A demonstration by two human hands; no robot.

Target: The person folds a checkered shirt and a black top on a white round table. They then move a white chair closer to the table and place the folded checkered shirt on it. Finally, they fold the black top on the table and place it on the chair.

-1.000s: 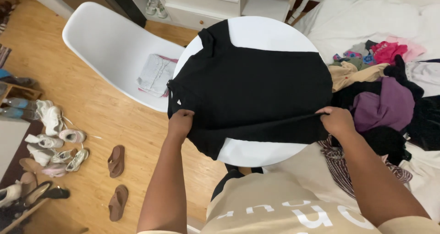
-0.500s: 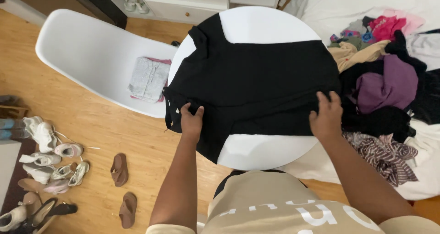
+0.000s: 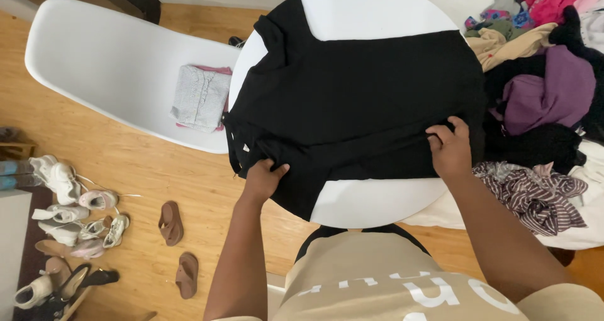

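Note:
A black garment [image 3: 358,101] lies spread over a round white table [image 3: 371,201], its near edge folded up. My left hand [image 3: 263,177] pinches the garment's lower left edge, where the cloth hangs over the table's rim. My right hand [image 3: 450,148] presses and grips the fold at the garment's right side. Both arms reach out from the bottom of the view.
A white chair [image 3: 107,69] stands to the left with folded striped and pink clothes [image 3: 200,98] on its seat. To the right a heap of mixed clothes [image 3: 541,88] lies on a white bed. Shoes and sandals [image 3: 75,214] are scattered on the wooden floor at left.
Both hands have slid forward over the table, carrying the garment's near edge upward into a fold. The camera has moved closer.

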